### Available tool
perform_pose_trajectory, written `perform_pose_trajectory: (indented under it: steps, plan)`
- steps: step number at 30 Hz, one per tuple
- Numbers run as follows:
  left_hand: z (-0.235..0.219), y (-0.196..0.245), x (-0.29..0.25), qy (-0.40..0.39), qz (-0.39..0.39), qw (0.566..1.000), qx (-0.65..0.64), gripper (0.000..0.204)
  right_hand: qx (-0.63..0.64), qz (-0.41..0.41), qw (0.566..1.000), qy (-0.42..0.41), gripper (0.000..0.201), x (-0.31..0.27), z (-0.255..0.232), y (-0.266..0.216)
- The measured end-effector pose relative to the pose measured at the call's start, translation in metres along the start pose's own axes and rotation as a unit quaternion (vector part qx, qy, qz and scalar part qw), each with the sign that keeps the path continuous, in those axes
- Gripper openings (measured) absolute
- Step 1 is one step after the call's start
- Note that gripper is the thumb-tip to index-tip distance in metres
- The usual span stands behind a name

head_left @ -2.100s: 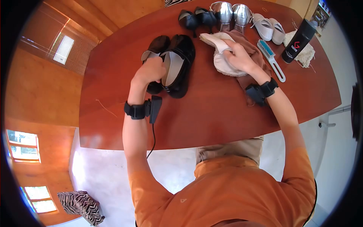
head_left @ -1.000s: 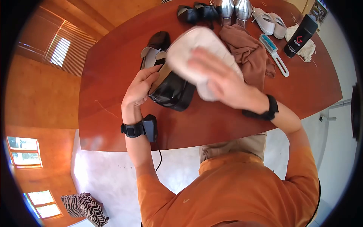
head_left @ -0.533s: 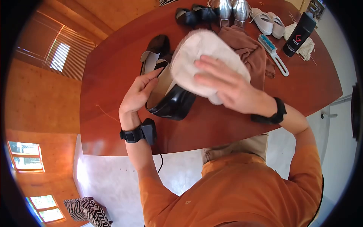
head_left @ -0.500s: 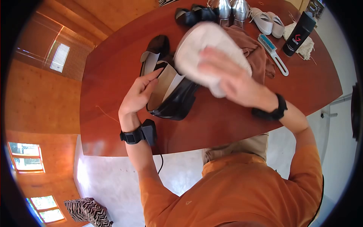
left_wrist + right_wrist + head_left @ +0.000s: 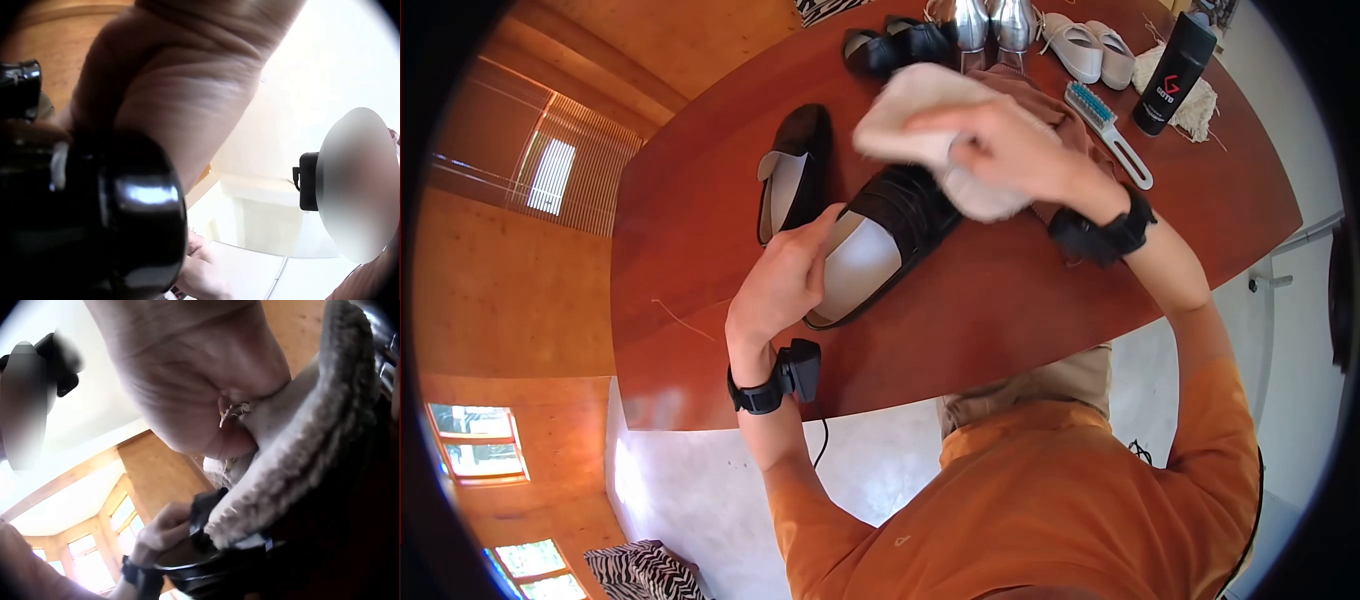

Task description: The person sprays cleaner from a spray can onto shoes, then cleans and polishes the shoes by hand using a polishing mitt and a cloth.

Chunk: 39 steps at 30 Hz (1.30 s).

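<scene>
A black shoe (image 5: pixel 915 225) with a pale insole lies slanted on the table, its heel end towards the person. The left hand (image 5: pixel 785 275) grips the shoe's rear left rim, thumb and fingers at the edge. Above the toe, the right hand (image 5: pixel 1025 155) holds a white fleecy pad (image 5: pixel 900 115), fingers curled into it; in the right wrist view the fluffy edge of the pad (image 5: pixel 300 450) is over the black shoe (image 5: pixel 219 575). The other black shoe (image 5: pixel 800 150) stands to the left, apart. In the left wrist view shiny black heel (image 5: pixel 147 206) fills the lower left.
At the table's far side stand black heeled shoes (image 5: pixel 915 40), silver shoes (image 5: pixel 1012 30) and white shoes (image 5: pixel 1075 50). A brown cloth (image 5: pixel 1050 110) lies beneath the right hand. Right of it are a brush (image 5: pixel 1110 130), a black can (image 5: pixel 1175 75) and a cream cloth (image 5: pixel 1197 110).
The held shoe has turned, its toe now pointing up and right, farther from the other shoe. The pad has tilted and the right hand's fingers have curled more around it.
</scene>
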<state>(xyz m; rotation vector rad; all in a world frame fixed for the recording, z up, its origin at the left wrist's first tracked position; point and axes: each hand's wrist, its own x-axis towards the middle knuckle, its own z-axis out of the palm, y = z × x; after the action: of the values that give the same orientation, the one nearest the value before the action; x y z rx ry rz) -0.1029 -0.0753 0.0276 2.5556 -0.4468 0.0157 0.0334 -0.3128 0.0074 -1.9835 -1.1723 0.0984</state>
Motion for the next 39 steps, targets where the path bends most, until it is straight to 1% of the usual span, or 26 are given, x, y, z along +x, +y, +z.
perform_pose_trajectory:
  steps: [1,2,4,5,6,8,9,10,13,16,17,18,19,21,22,24,25,27,28,30,31,32,35,36,38,39]
  plan:
    - [-0.001,0.002,0.001,0.0,0.001,1.0,-0.001,0.048,0.034,-0.057,0.997,-0.025,0.049,-0.001,0.012,-0.009]
    - [-0.002,0.004,0.002,-0.006,-0.017,1.0,0.012,0.048,0.001,-0.168,0.986,0.017,0.049,-0.001,0.017,-0.018]
    - [-0.002,0.004,0.0,-0.014,-0.037,0.999,0.026,0.049,0.018,-0.131,0.991,0.018,0.042,0.004,0.015,-0.01]
    - [-0.002,0.002,-0.002,-0.008,-0.032,0.999,0.03,0.049,-0.006,-0.088,0.996,-0.003,0.048,0.01,0.006,0.004]
    - [-0.002,0.0,-0.003,-0.001,-0.026,0.999,0.034,0.049,-0.05,-0.125,0.989,0.055,0.046,0.013,0.005,0.029]
    - [-0.002,-0.005,-0.008,0.007,-0.015,1.0,0.021,0.05,-0.035,0.029,0.997,0.059,0.043,0.009,-0.018,0.025]
    - [-0.003,-0.006,-0.009,0.014,-0.002,1.0,0.007,0.05,-0.027,-0.048,0.993,0.1,0.04,0.005,-0.023,0.023]
    - [-0.004,-0.007,-0.011,0.015,-0.002,1.0,0.007,0.05,-0.027,-0.048,0.993,0.1,0.04,0.003,-0.027,0.021]
    - [-0.008,-0.004,-0.013,0.01,-0.041,0.999,-0.002,0.051,0.148,0.017,0.985,0.083,0.041,-0.003,-0.041,0.004]
    - [-0.013,-0.003,-0.012,0.01,-0.049,0.999,0.001,0.051,0.18,0.068,0.975,0.108,0.04,-0.007,-0.046,-0.011]
    - [-0.013,-0.003,-0.013,0.015,-0.046,0.999,0.003,0.051,0.217,0.071,0.971,0.076,0.043,-0.007,-0.049,-0.009]
    - [-0.013,-0.003,-0.013,0.021,-0.042,0.999,0.006,0.05,0.216,0.072,0.971,0.076,0.043,-0.007,-0.047,-0.002]
    - [-0.013,-0.003,-0.013,0.021,-0.042,0.999,0.005,0.05,0.147,-0.001,0.987,0.071,0.046,-0.008,-0.039,0.008]
    - [-0.013,-0.007,-0.013,0.033,-0.04,0.999,-0.015,0.047,-0.028,-0.142,0.988,0.056,0.045,-0.01,-0.025,0.017]
    - [-0.011,-0.01,-0.013,0.034,-0.04,0.999,-0.015,0.047,-0.105,-0.125,0.985,0.058,0.045,-0.015,-0.018,0.011]
    - [-0.007,-0.017,-0.012,0.053,-0.034,0.997,-0.049,0.04,-0.082,-0.055,0.992,0.082,0.052,-0.017,-0.003,0.008]
    - [-0.004,-0.022,-0.012,0.052,-0.036,0.997,-0.05,0.04,-0.08,-0.055,0.992,0.081,0.052,-0.016,0.002,0.006]
    - [-0.001,-0.029,-0.011,0.079,-0.007,0.994,-0.073,0.034,-0.181,-0.049,0.973,0.133,0.063,-0.013,0.013,-0.001]
    - [0.0,-0.03,-0.011,0.079,-0.007,0.994,-0.074,0.034,-0.181,-0.049,0.973,0.133,0.063,-0.015,0.017,-0.007]
    - [0.002,-0.031,-0.009,0.083,-0.013,0.992,-0.093,0.032,-0.211,-0.095,0.972,0.035,0.065,-0.025,0.027,-0.019]
    - [0.002,-0.031,-0.01,0.083,-0.014,0.992,-0.094,0.032,-0.196,-0.105,0.975,0.019,0.068,-0.03,0.031,-0.022]
    - [0.001,-0.032,-0.01,0.071,-0.031,0.992,-0.094,0.032,-0.194,-0.105,0.975,0.018,0.068,-0.029,0.029,-0.014]
    - [0.004,-0.042,-0.013,0.073,-0.057,0.987,-0.128,0.032,-0.159,-0.043,0.981,0.103,0.065,-0.022,0.012,0.006]
    - [0.005,-0.046,-0.012,0.088,-0.062,0.981,-0.159,0.032,-0.16,-0.045,0.981,0.102,0.065,-0.025,0.013,-0.003]
    - [0.008,-0.051,-0.007,0.103,-0.059,0.975,-0.188,0.032,-0.156,-0.095,0.983,0.006,0.064,-0.038,0.023,-0.027]
    - [0.009,-0.052,-0.006,0.116,-0.056,0.968,-0.216,0.032,-0.154,-0.093,0.984,0.015,0.065,-0.035,0.021,-0.023]
